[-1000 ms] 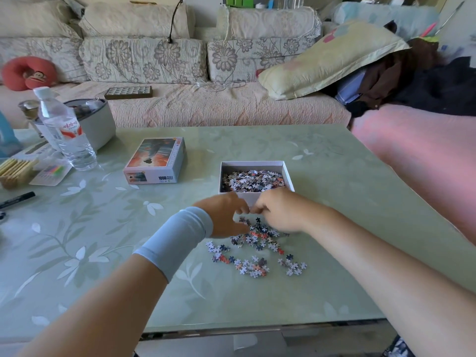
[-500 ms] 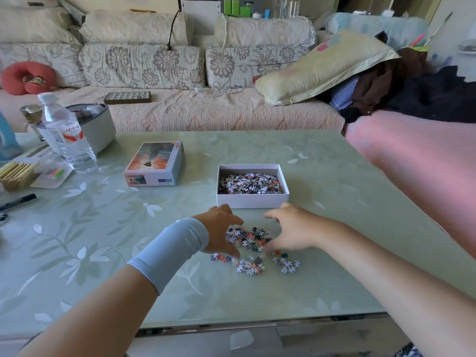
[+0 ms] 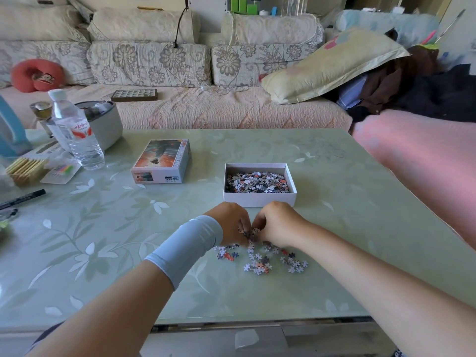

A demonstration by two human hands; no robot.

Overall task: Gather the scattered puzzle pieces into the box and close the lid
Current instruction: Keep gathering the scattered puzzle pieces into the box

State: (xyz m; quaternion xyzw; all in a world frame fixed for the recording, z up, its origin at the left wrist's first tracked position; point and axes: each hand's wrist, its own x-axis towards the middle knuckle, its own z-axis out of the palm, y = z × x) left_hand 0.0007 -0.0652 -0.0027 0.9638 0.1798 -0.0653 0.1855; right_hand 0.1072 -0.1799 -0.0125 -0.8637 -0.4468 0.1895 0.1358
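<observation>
Green floral table (image 3: 334, 228), small multicoloured puzzle pieces (image 3: 260, 261) scattered, both hands' fingers (image 3: 243, 226) cupped around a clump

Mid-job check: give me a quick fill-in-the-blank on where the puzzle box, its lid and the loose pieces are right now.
1. The open box stands on the table just ____ the two hands.
2. The printed lid lies to the ____ of the box.
3. The loose pieces lie on the ____.
4. The left hand and right hand are cupped ____ around some pieces.

Missing words: beyond; left; table; together
</observation>
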